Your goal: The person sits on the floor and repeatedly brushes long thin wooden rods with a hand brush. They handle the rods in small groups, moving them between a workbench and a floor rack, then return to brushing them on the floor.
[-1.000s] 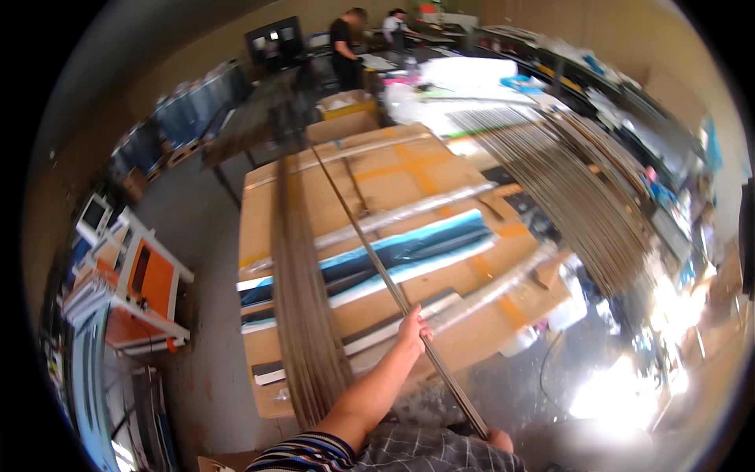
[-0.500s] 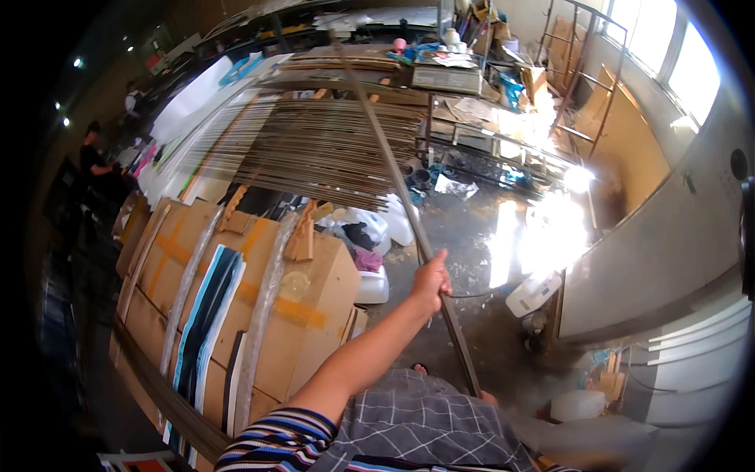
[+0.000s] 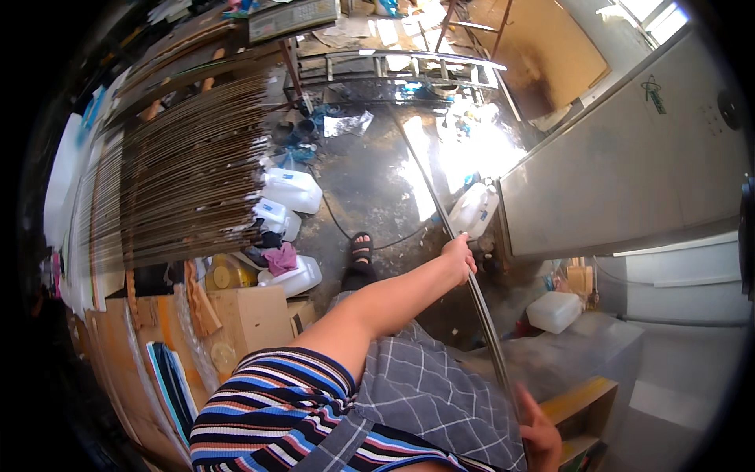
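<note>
My left hand [image 3: 460, 258] is wrapped around a long, thin dark metal bar [image 3: 486, 318]. The bar slants from the sunlit floor, up and away in front of me, down past the apron at my right side. At its near end is my right hand [image 3: 540, 433], slightly blurred, with fingers partly stretched out beside the bar. Whether those fingers grip it cannot be made out. More long metal bars [image 3: 177, 157] lie side by side in a wide stack at the left, their ends facing the floor strip.
White plastic jugs [image 3: 291, 190] and a pink cloth [image 3: 281, 258] lie below the stack's ends. Cardboard boxes [image 3: 255, 318] are at the near left. A large grey cabinet [image 3: 613, 165] stands at the right, near another white jug [image 3: 474, 211]. A ladder-like metal frame [image 3: 393, 64] lies beyond, and a cable crosses the floor.
My view and body have turned to the right, with the bar swinging along in my left hand. The stack now appears further left, and more of my right hand shows.
</note>
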{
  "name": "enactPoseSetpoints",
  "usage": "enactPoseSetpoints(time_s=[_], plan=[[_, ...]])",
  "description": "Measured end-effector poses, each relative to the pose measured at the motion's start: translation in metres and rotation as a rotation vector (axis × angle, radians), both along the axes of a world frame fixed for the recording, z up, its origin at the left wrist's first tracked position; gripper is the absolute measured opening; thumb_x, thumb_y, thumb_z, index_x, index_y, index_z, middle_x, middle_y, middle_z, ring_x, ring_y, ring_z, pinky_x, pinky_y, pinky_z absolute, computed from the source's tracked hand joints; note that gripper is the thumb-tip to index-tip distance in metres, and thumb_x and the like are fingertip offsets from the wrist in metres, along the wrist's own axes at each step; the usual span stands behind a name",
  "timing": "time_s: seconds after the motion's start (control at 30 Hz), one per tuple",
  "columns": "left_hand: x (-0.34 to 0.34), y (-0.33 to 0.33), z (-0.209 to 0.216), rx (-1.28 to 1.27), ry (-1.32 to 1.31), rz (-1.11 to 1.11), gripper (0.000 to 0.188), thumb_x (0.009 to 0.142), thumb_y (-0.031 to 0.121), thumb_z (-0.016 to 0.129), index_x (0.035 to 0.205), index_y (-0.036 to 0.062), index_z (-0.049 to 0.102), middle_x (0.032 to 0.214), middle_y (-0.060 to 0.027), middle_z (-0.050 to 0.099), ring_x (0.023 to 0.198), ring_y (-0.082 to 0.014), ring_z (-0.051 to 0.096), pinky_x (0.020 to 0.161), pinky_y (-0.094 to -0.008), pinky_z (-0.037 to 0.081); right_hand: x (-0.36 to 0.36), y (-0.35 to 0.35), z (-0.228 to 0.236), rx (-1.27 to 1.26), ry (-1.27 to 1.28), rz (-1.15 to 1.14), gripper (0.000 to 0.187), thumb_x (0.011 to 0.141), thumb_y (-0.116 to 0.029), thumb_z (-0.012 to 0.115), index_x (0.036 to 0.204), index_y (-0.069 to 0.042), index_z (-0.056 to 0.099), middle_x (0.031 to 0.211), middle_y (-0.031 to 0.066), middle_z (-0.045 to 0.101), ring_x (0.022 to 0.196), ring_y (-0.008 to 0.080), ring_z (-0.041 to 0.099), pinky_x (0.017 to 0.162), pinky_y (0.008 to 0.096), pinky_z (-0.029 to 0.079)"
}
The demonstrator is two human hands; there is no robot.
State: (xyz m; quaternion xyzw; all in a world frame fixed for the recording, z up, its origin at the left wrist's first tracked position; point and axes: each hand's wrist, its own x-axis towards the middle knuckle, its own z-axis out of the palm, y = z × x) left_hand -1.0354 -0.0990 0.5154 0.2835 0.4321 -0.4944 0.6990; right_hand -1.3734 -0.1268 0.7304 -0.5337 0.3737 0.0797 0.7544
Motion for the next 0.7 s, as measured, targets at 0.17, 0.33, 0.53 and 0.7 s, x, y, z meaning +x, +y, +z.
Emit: enactPoseSetpoints(time_s=[0.17, 0.33, 0.53, 0.7], plan=[[0.064, -0.001, 0.013, -0.031, 0.333, 0.07, 0.042, 0.092, 0.033, 0.048, 0.059, 0.0142, 0.033, 0.045, 0.0047, 0.029, 0.033, -0.0078, 0.028, 0.033, -0.023, 0.027, 0.106, 0.005, 0.066, 0.15, -0.558, -0.061, 0.063, 0.08, -0.045, 0.066, 0.119, 0.001, 0.048, 0.095, 0.0234, 0.058, 0.082, 0.026, 0.062, 0.062, 0.0358, 0.052], [0.108, 0.01, 0.026, -0.118, 0.543, 0.16, 0.044, 0.093, 0.03, 0.046, 0.055, 0.0149, 0.031, 0.043, 0.0039, 0.029, 0.033, -0.0097, 0.029, 0.035, -0.0249, 0.03, 0.231, -0.005, 0.088, -0.518, -0.753, 0.037, 0.065, 0.077, -0.061, 0.06, 0.105, -0.003, 0.055, 0.073, 0.0156, 0.054, 0.067, 0.0245, 0.056, 0.059, 0.0329, 0.047], [0.157, 0.028, 0.044, -0.197, 0.633, 0.197, 0.039, 0.094, 0.029, 0.045, 0.059, 0.0148, 0.034, 0.043, 0.0045, 0.033, 0.035, -0.0102, 0.031, 0.037, -0.0257, 0.033, 0.368, 0.03, 0.132, -1.492, -0.572, 0.175, 0.041, 0.076, -0.042, 0.066, 0.071, -0.003, 0.056, 0.064, 0.0122, 0.053, 0.062, 0.0243, 0.055, 0.063, 0.0341, 0.046], [0.202, 0.021, 0.035, -0.255, 0.622, 0.232, 0.034, 0.094, 0.025, 0.046, 0.063, 0.0152, 0.036, 0.046, 0.0058, 0.037, 0.038, -0.0083, 0.04, 0.039, -0.0245, 0.036, 0.434, 0.021, 0.127, -1.192, -0.643, 0.244, 0.035, 0.076, -0.032, 0.07, 0.066, -0.002, 0.055, 0.069, 0.0166, 0.062, 0.066, 0.0296, 0.065, 0.064, 0.0361, 0.054]])
